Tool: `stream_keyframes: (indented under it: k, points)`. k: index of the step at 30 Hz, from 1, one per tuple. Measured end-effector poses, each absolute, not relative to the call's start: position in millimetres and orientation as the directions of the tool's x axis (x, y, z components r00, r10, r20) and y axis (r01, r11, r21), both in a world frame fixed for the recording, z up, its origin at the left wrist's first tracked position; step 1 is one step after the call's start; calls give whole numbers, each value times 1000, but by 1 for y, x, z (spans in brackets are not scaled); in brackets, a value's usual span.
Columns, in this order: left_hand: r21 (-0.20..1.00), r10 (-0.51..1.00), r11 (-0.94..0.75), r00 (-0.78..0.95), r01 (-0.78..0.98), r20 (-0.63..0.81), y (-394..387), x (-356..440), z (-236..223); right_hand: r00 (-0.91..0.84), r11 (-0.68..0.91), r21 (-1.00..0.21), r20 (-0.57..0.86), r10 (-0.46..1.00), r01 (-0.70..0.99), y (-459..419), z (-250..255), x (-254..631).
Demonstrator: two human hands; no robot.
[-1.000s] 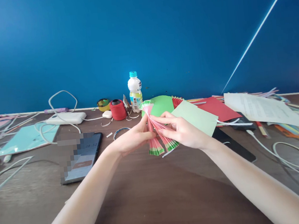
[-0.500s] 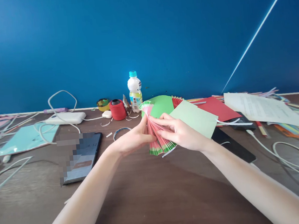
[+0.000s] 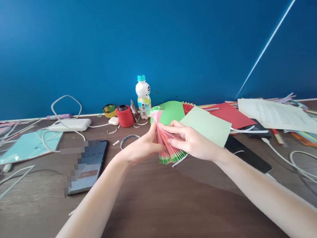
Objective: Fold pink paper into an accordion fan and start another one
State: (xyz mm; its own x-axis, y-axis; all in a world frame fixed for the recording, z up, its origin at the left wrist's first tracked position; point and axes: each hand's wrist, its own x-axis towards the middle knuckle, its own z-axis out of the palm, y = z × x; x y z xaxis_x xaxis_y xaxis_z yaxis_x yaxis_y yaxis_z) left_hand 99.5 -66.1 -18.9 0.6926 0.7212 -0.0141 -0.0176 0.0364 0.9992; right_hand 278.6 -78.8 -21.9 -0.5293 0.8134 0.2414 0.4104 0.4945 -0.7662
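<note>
A pleated paper fan [image 3: 169, 149], pink with green and white edges, is pinched at its narrow middle and spreads out above and below. My left hand [image 3: 145, 144] grips its left side, thumb and fingers closed on the folds. On the right side, my right hand [image 3: 186, 137] has its fingers pressed on the pleats. Just behind lie a green paper piece [image 3: 171, 112] and a pale green sheet [image 3: 206, 125]. A thin white strip [image 3: 179, 160] shows under the fan's lower right edge.
A bottle [image 3: 143, 98] stands at the back beside a red round container [image 3: 125, 116]. To the left lie a phone [image 3: 92, 170], a white power bank [image 3: 69, 125] and a turquoise folder [image 3: 28, 146]. Red paper [image 3: 228, 115], a black flat device [image 3: 247, 155] and a white cable [image 3: 294, 162] are on the right.
The fan's lower pleats have spread, and the gap between its two lower halves has closed. Both hands stay in nearly the same place.
</note>
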Motion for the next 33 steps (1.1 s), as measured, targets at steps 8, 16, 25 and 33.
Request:
stream_keyframes:
  k: [8,16,25,33]
  points:
    - [997,724,61,690,-40,-17,-66,101,-18,-512,493,-769,255,820,406,-79,-23,277]
    - [998,728,35,686,-43,4,-66,101,-19,-506,477,-784,247,826,397,-80,-22,276]
    - [998,721,-10,691,-67,54,-66,100,-20,-517,488,-766,241,821,418,-81,-21,276]
    - [999,731,-9,681,-47,39,-64,100,-22,-523,492,-749,228,821,445,-79,-25,278]
